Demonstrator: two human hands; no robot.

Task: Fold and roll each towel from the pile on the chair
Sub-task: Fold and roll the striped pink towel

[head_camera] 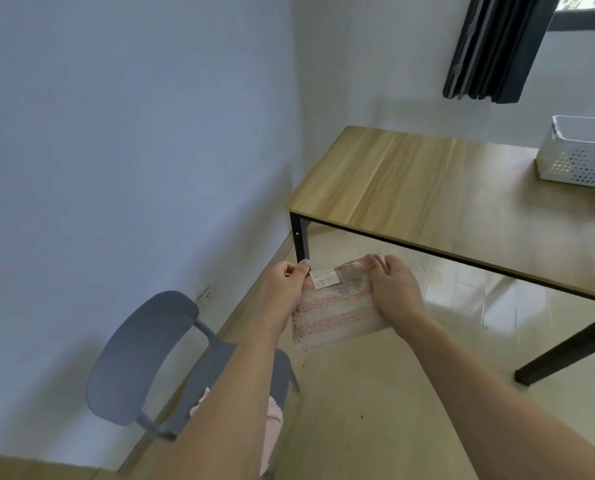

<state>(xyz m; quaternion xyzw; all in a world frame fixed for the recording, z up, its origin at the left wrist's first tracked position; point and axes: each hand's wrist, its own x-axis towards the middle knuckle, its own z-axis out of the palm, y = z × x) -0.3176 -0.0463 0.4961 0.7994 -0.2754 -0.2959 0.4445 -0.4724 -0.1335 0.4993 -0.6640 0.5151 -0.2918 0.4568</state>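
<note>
Two bare forearms reach forward from the bottom edge, the left one crossing over the seat of a grey-blue chair (143,355) that stands by the wall. On that seat, mostly hidden behind the left forearm, lies a pale pink towel pile (272,427), with only a frilled edge and a strip of it showing. Further out, both hands hold up a pink-and-white striped towel (334,313) in the air over the tiled floor (375,410), well clear of the chair and in front of the bench. The left hand (285,285) pinches the towel's upper left corner between curled fingers and thumb, just beside a white label (325,278) sewn along the top edge. The right hand (394,292) grips the upper right corner, fingers curled over the cloth. The towel hangs between them folded to a small rectangle, slightly tilted. Beyond it stands a wooden bench (410,181) on black legs, its corner close to the wall. At the bench's far right sits a white perforated basket (580,157). Above, a dark curtain (490,46) hangs beside a window.
</note>
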